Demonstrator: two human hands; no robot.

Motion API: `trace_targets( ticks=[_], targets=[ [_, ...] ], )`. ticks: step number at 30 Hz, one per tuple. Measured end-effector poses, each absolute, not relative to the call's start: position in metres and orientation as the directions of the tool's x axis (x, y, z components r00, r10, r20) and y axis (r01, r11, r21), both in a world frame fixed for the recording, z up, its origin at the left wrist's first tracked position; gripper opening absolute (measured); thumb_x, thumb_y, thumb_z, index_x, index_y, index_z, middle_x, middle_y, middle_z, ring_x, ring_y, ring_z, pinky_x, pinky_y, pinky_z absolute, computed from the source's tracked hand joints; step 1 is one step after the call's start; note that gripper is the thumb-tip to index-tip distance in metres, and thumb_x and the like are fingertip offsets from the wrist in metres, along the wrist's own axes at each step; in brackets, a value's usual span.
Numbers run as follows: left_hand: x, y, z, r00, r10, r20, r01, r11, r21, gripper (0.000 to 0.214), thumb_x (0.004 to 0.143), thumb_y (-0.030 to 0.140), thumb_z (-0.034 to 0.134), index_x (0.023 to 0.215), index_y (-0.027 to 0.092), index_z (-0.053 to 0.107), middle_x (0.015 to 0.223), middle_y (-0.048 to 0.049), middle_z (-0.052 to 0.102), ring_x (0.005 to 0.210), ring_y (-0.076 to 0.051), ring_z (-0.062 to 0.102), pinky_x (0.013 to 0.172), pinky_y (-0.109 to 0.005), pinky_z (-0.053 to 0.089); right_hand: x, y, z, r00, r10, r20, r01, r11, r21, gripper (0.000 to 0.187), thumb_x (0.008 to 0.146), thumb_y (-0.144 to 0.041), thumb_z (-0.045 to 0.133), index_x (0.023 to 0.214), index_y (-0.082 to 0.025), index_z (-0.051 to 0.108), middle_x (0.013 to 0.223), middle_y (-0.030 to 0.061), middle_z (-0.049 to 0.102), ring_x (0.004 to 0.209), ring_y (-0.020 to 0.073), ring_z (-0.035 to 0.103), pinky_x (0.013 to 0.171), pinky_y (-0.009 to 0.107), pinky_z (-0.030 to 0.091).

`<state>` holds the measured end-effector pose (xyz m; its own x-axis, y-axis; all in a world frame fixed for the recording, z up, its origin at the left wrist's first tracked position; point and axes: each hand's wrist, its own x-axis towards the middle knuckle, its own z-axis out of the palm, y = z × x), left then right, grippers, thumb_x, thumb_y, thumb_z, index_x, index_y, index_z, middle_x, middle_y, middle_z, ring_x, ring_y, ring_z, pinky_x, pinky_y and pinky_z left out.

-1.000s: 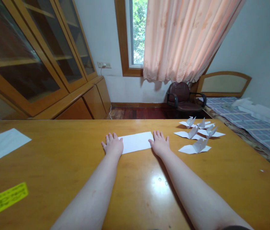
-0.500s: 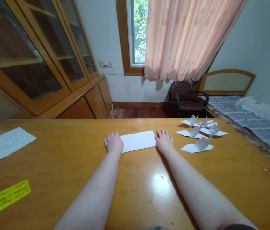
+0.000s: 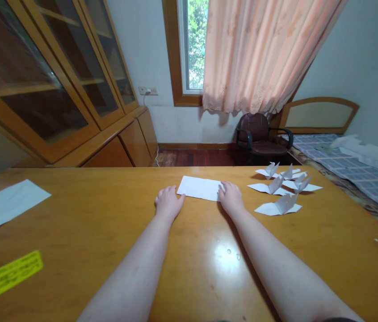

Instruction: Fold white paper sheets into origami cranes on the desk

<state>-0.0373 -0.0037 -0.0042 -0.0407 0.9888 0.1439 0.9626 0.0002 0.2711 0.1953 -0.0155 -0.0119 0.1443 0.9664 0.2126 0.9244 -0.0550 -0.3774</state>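
Observation:
A white rectangular sheet of paper (image 3: 200, 188) lies flat on the wooden table (image 3: 189, 250), turned slightly clockwise. My left hand (image 3: 168, 203) rests at the sheet's near left corner, fingers curled together and thumb tip touching the paper's edge. At the sheet's right end, my right hand (image 3: 231, 197) has its fingers bent down over the paper's edge. Both forearms stretch out across the table.
Several folded white paper figures (image 3: 281, 188) sit to the right of my right hand. Another white sheet (image 3: 4, 205) and a yellow strip (image 3: 6, 277) lie at the table's left. Beyond the table stand a glass-door cabinet (image 3: 58, 85), a dark armchair (image 3: 259, 134) and a bed (image 3: 353, 165).
The sheet has slid away from me and turned clockwise. My left hand moved right to its near left corner. Both hands went from flat, spread fingers to curled fingers.

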Motion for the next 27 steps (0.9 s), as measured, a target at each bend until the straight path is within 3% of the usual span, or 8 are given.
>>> trace_targets(
  ticks=[3,7,11,17,27],
  targets=[
    [-0.037,-0.004,-0.005,-0.036,0.989,0.141,0.961,-0.005,0.278,0.05,0.079,0.048,0.045,0.12,0.019,0.05,0.122,-0.0118,0.055,0.111,-0.031,0.047,0.091,-0.043,0.037,0.189,-0.019,-0.01,-0.028,0.98,0.198,0.918,0.103,-0.383,0.033,0.087,-0.033,0.04,0.111,-0.02,0.06,0.119,0.0046,0.057,0.109,0.0199,0.046,0.095,0.03,0.03],
    [-0.036,-0.001,-0.009,-0.01,0.989,0.146,0.943,-0.039,0.33,0.046,0.078,0.042,0.049,0.119,0.021,0.05,0.119,-0.0101,0.057,0.111,-0.029,0.048,0.093,-0.042,0.037,0.187,-0.023,-0.009,-0.128,0.981,0.143,0.914,0.173,-0.368,0.025,0.085,-0.033,0.046,0.101,-0.031,0.065,0.116,-0.002,0.059,0.104,0.0202,0.047,0.09,0.033,0.032],
    [-0.034,0.001,-0.014,0.032,0.98,0.198,0.855,-0.129,0.503,0.047,0.079,0.035,0.05,0.123,0.019,0.046,0.122,-0.0103,0.054,0.112,-0.024,0.049,0.096,-0.036,0.038,0.187,-0.021,-0.009,-0.156,0.981,0.117,0.909,0.189,-0.372,0.028,0.087,-0.027,0.043,0.102,-0.035,0.065,0.119,-0.0032,0.058,0.106,0.0195,0.045,0.089,0.033,0.031],
    [-0.028,0.002,-0.016,0.02,0.963,0.268,0.58,-0.229,0.782,0.047,0.078,0.026,0.054,0.124,0.019,0.044,0.119,-0.0098,0.053,0.099,-0.017,0.058,0.089,-0.031,0.046,0.186,-0.022,-0.009,-0.154,0.979,0.136,0.905,0.194,-0.378,0.027,0.087,-0.028,0.043,0.101,-0.032,0.065,0.118,-0.001,0.058,0.107,0.0202,0.046,0.089,0.035,0.031],
    [-0.03,0.004,-0.018,-0.094,0.955,0.283,0.489,-0.203,0.848,0.05,0.074,0.016,0.054,0.123,0.021,0.045,0.113,-0.0091,0.053,0.063,-0.009,0.058,0.074,-0.03,0.05,0.181,-0.028,-0.006,-0.203,0.957,0.207,0.895,0.267,-0.358,0.03,0.079,-0.044,0.055,0.101,-0.024,0.062,0.116,0.0053,0.057,0.109,0.023,0.045,0.093,0.038,0.029]
  ],
)
